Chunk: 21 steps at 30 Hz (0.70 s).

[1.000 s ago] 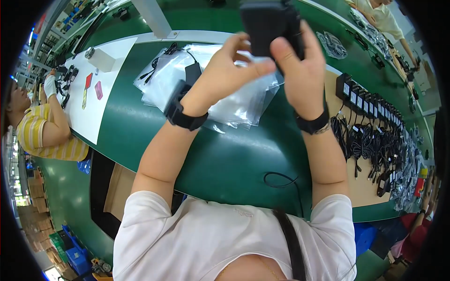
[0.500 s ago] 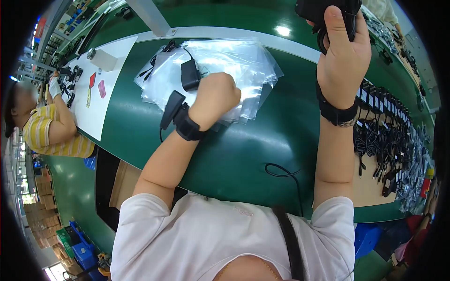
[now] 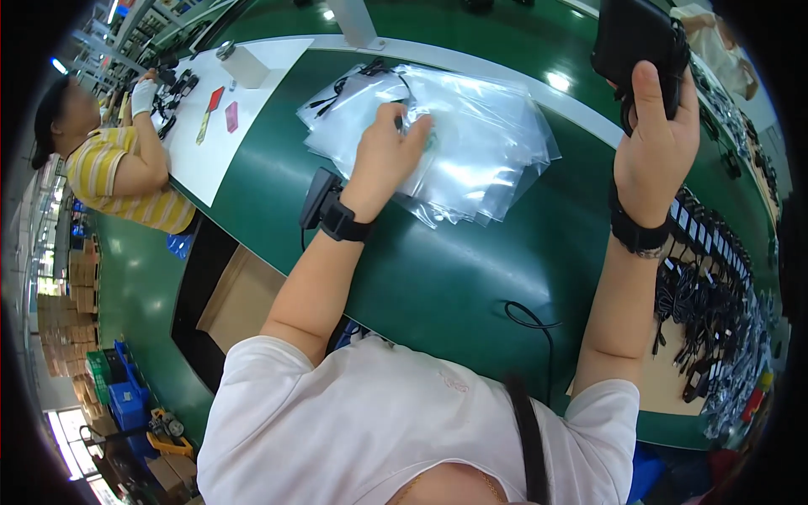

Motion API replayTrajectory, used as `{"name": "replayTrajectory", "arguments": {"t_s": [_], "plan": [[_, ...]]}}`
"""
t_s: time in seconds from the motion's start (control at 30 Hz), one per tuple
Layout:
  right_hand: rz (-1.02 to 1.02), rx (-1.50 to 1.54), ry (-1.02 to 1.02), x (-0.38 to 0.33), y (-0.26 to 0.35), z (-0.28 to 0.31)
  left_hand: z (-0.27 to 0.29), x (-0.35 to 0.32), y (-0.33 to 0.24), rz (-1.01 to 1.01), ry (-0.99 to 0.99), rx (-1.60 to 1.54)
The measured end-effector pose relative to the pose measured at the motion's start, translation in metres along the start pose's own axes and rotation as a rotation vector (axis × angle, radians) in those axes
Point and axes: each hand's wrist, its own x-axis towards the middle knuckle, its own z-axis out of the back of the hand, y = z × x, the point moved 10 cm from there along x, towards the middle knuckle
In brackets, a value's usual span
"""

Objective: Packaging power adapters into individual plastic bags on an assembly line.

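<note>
Right fingers (image 3: 688, 105) grip a boxy black device (image 3: 631, 42); left fingers (image 3: 384, 118), hold unclear, curl above glossy clear bags (image 3: 480, 126).

1. The view comes from the person's head, through the left one of two wide fisheye cameras worn side by side.
2. It faces steeply downward, upright and unmirrored, with the wearer's white shirt (image 3: 396, 412) close below the lens and filling the lower middle.
3. The green table (image 3: 446, 273) spans the centre; its near edge passes partly behind the shirt, and its far edge runs across the upper part.
4. Coverage takes in the left hand (image 3: 389, 153) and right hand (image 3: 661, 150), plus the floor (image 3: 139, 282) beyond the table's near edge at left.
5. Straight edges bend toward a dark, rounded rim.
</note>
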Motion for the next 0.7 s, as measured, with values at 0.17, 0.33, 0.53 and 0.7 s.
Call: {"name": "replayTrajectory", "arguments": {"t_s": [0.17, 0.33, 0.53, 0.7], "plan": [[-0.012, 0.051, -0.028, 0.001, -0.001, 0.005, -0.011, -0.01, -0.003, 0.145, 0.249, -0.186], [0.006, -0.006, -0.017, 0.001, 0.0, -0.002, -0.025, -0.016, 0.0, 0.251, 0.416, -0.322], [-0.337, 0.103, 0.205, -0.017, -0.033, -0.023, -0.046, -0.016, 0.002, 0.27, 0.515, -0.476], [-0.556, 0.179, 0.301, -0.049, -0.062, -0.035, -0.061, -0.027, -0.009, 0.321, 0.615, -0.548]]}}
